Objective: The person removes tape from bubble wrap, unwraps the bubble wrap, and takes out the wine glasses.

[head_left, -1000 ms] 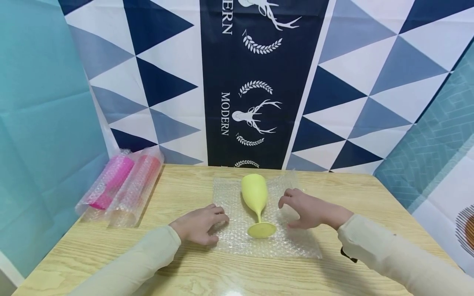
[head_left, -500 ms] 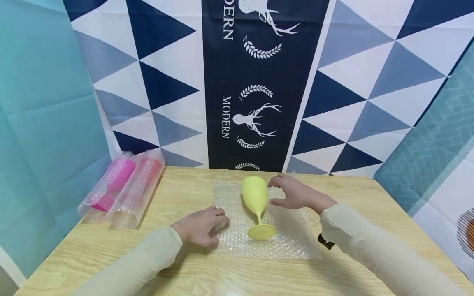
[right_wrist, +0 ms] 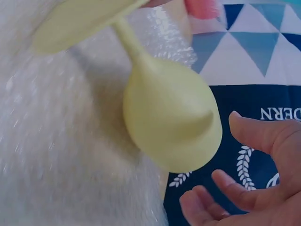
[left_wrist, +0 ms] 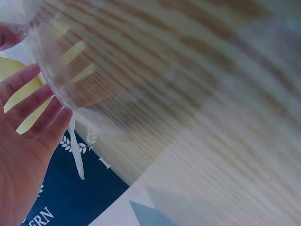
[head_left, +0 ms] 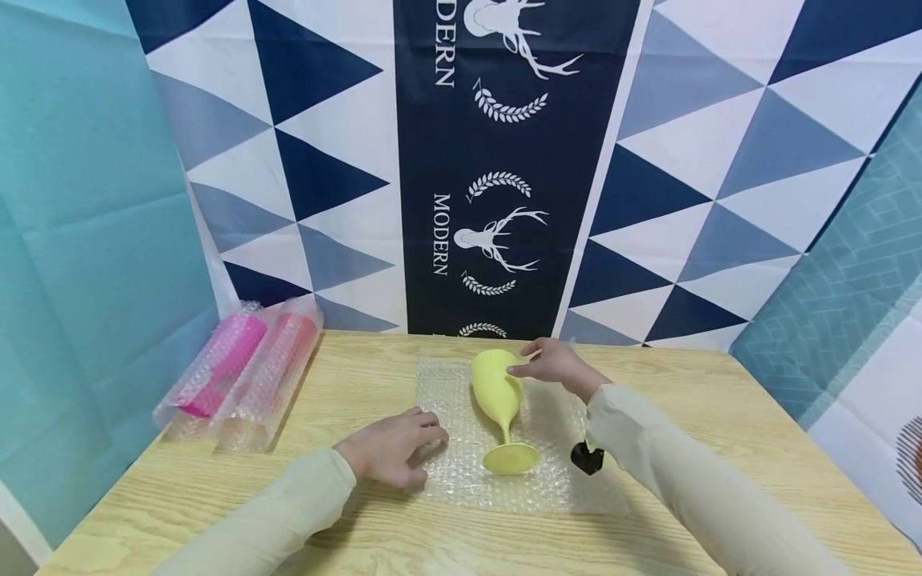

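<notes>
The right hand [head_left: 556,364] has loosely spread fingers, its fingertips right against the yellow goblet [head_left: 499,394]. The left hand [head_left: 392,448] rests, fingers gently curled, on the bubble wrap [head_left: 461,464] edge.

One yellow goblet [head_left: 499,394], one bubble-wrap sheet [head_left: 461,464], two wrapped bundles [head_left: 241,372].

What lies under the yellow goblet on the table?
A sheet of bubble wrap lies under the yellow goblet, spread on the wooden table. The left hand rests on its near-left edge. The wrap directly beneath the goblet is hidden.
</notes>
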Demonstrator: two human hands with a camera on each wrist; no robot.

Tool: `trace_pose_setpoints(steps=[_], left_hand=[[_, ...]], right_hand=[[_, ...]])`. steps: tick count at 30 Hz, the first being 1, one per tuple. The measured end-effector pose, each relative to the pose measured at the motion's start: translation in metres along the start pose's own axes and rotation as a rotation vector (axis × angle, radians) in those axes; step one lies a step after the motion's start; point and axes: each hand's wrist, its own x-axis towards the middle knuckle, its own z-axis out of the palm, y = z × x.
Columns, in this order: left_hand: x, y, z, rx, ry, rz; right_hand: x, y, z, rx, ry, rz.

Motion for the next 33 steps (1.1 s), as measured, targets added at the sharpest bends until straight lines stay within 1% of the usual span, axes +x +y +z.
trace_pose_setpoints(steps=[2, 7, 11, 13, 15, 18, 20, 23, 26, 29, 33], left_hand=[[0.0, 0.0, 0.0, 0.0, -0.004, -0.005], [0.0, 0.0, 0.001, 0.005, -0.009, -0.008], [0.001, -0.001, 0.001, 0.006, -0.01, -0.008], [0.001, -0.002, 0.001, 0.007, -0.012, -0.01], [0.001, -0.002, 0.001, 0.01, -0.012, -0.009], [0.0, -0.003, 0.001, 0.019, -0.004, 0.0], [0.0, -0.004, 0.001, 0.025, 0.005, 0.011], [0.0, -0.004, 0.001, 0.025, 0.009, 0.02], [0.0, -0.005, 0.001, 0.023, -0.001, 0.016], [0.0, -0.007, 0.002, 0.028, -0.011, 0.011], [-0.001, -0.007, 0.004, 0.031, -0.016, 0.007]], right_hand=[[0.003, -0.003, 0.0, 0.061, -0.029, 0.071], [0.016, -0.007, 0.001, 0.174, -0.067, 0.199], [0.025, -0.012, 0.002, 0.344, -0.091, 0.336], [0.029, -0.015, 0.004, 0.425, -0.106, 0.388], [0.032, -0.017, 0.006, 0.484, -0.118, 0.431], [0.036, -0.018, 0.009, 0.555, -0.146, 0.463], [0.039, -0.018, 0.011, 0.58, -0.156, 0.485], [0.044, -0.016, 0.014, 0.599, -0.162, 0.524], [0.049, -0.015, 0.017, 0.593, -0.164, 0.549], [0.051, -0.015, 0.021, 0.583, -0.149, 0.554], [0.046, -0.014, 0.028, 0.633, -0.121, 0.52]])
